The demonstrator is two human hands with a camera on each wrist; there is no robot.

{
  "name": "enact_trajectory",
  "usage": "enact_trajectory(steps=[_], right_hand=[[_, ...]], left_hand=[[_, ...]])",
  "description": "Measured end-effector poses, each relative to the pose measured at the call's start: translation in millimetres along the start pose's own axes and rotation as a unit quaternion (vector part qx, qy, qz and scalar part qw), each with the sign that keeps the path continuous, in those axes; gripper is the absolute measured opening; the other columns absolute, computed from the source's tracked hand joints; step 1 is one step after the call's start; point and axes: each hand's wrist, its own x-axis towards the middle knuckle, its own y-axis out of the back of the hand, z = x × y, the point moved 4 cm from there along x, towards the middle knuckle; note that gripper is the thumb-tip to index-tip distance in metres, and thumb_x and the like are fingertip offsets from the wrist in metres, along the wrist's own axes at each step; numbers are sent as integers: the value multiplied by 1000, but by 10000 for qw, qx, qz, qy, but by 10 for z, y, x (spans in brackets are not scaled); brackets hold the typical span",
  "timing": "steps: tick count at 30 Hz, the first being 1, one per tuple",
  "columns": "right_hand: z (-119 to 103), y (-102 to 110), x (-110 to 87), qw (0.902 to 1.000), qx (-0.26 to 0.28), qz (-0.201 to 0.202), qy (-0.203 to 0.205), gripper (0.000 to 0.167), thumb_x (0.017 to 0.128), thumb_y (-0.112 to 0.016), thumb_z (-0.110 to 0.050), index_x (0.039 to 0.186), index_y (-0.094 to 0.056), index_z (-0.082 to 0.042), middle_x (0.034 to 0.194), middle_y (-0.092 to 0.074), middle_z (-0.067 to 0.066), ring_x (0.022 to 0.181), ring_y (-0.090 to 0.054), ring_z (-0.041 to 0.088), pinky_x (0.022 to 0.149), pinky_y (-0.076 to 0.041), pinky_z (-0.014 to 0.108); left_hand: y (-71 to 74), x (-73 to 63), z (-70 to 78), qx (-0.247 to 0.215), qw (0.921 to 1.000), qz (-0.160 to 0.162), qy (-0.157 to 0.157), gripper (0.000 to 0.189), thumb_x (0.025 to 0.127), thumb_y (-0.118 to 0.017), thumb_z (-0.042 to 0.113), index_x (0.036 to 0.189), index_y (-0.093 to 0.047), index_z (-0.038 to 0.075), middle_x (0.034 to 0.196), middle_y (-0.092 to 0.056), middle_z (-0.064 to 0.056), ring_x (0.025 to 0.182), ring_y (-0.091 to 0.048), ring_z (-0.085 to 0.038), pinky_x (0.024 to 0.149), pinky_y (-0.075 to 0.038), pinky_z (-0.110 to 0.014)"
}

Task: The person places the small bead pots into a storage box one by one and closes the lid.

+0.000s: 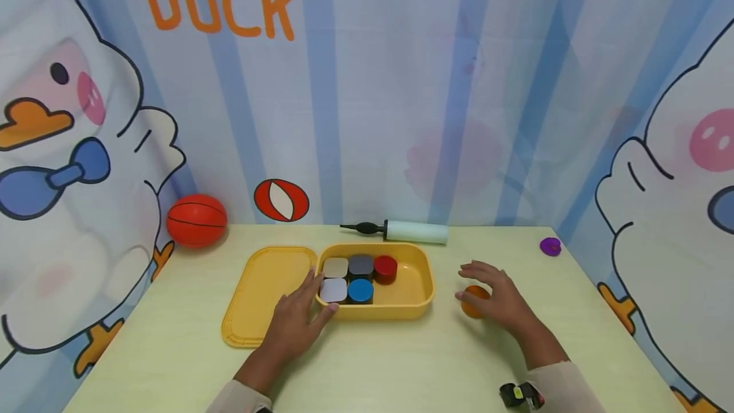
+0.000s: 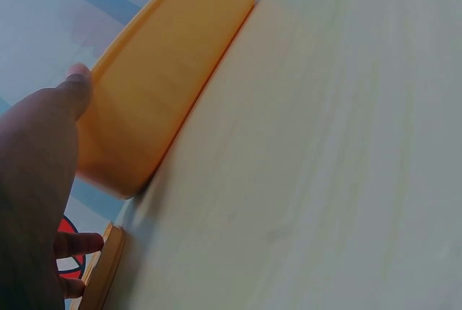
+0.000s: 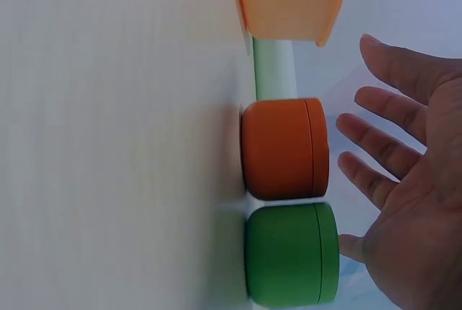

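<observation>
A yellow rectangular box [image 1: 381,313] on the table holds several small tubs: beige [image 1: 335,268], dark grey [image 1: 361,264], red [image 1: 385,269], white [image 1: 334,290] and blue [image 1: 360,290]. My left hand [image 1: 291,325] rests at the box's left end, its thumb at the near rim and the other fingers stretched along the corner. To the right of the box, my right hand [image 1: 503,301] hovers with spread fingers over an orange tub [image 1: 473,302]. The right wrist view shows a green tub [image 3: 289,254] beside the orange one; in the head view the hand hides it.
The yellow lid [image 1: 255,298] lies flat left of the box. Behind the box is a pale hand pump [image 1: 415,232] with a black nozzle. A red ball [image 1: 197,221] stands at the back left, a small purple object [image 1: 550,246] at the back right. A printed curtain [image 1: 378,81] surrounds the table.
</observation>
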Motion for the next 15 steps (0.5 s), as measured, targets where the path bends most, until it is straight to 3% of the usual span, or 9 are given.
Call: enact_trajectory(steps=[6, 15], right_hand=[[94, 90, -108, 9999, -71, 4, 95, 45, 94, -86, -18, 134, -74, 1, 148, -68, 24, 150, -47, 56, 117, -14, 93], [211, 132, -213, 10000, -82, 0, 22, 46, 91, -88, -16, 132, -75, 1, 143, -71, 25, 147, -49, 59, 116, -21, 91]], left_hand=[[23, -25, 10, -39, 9999, 84, -76, 81, 105, -65, 58, 170, -41, 17, 180, -33, -6, 160, -45, -39, 122, -29, -84], [-3, 10, 4, -48, 10000, -59, 30, 81, 106, -64, 59, 172, -37, 21, 181, -28, -2, 163, -41, -36, 125, -26, -82]])
